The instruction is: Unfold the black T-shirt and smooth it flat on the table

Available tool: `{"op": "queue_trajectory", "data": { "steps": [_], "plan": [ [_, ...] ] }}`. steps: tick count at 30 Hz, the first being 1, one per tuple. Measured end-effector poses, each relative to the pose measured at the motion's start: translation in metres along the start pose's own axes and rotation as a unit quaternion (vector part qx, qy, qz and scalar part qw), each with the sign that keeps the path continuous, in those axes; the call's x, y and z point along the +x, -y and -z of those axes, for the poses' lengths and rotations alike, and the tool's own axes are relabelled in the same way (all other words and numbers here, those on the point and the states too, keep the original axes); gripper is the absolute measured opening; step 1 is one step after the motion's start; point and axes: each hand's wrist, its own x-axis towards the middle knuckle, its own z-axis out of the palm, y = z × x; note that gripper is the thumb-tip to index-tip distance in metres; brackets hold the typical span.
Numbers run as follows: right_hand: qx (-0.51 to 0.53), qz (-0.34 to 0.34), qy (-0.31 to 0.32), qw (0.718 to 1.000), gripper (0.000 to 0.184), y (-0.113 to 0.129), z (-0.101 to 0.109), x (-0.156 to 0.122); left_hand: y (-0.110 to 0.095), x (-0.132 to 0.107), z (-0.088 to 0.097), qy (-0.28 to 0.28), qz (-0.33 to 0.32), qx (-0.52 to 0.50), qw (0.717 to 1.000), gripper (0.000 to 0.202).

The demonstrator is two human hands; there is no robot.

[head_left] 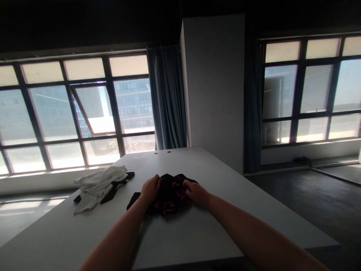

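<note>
Your 2 forearms reach out from the bottom of the view over the near part of the white table [197, 241]. Your left hand [150, 188] is curled shut on the left edge of the black garment [170, 195], with the fingers wrapped into the cloth. Your right hand [197, 192] grips the garment's right side, its fingers bent down into the fabric. How tight either grip is cannot be told in this dim light.

The garment lies on the table in front of you, near its middle, between your 2 hands. It is black with pink marks, and it sits bunched in a heap with 1 corner trailing toward your left arm. Judged from that, the work on it looks early: no flat panel, straight edge or neat fold shows, so the smoothing and shaping seem not yet done.

To the left, apart from the garment, a crumpled white cloth [98, 184] lies over a dark cloth [120, 183]; neither is laid out or stacked.

Farther on, a pale sheet [137, 162] rests flat and 2 small holes [161, 152] mark the far end of the table. Beyond that hang a blue curtain [167, 98] and large windows [79, 113] on the left, a grey pillar [214, 86], and another window [310, 94] above a dark floor [310, 195] on the right.
</note>
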Motion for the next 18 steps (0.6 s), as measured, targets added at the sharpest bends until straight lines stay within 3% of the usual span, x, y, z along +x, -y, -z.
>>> {"op": "queue_trajectory", "data": {
  "steps": [4,9,15,18],
  "plan": [
    [-0.011,-0.028,-0.009,0.999,0.022,0.007,0.001,-0.001,0.008,0.004,0.009,-0.020,0.025,0.045,0.998,0.029],
    [-0.016,-0.016,-0.022,0.999,0.019,0.015,0.007,-0.004,0.024,0.006,0.015,0.003,0.078,0.047,0.996,0.025],
    [-0.025,-0.015,-0.015,0.999,0.020,0.001,0.010,-0.001,0.048,0.008,-0.001,0.072,0.138,0.003,0.988,0.022],
    [-0.038,-0.004,0.007,0.999,0.021,-0.011,0.005,0.002,0.056,0.008,-0.008,0.039,0.129,-0.021,0.991,0.016]
  ]
}}
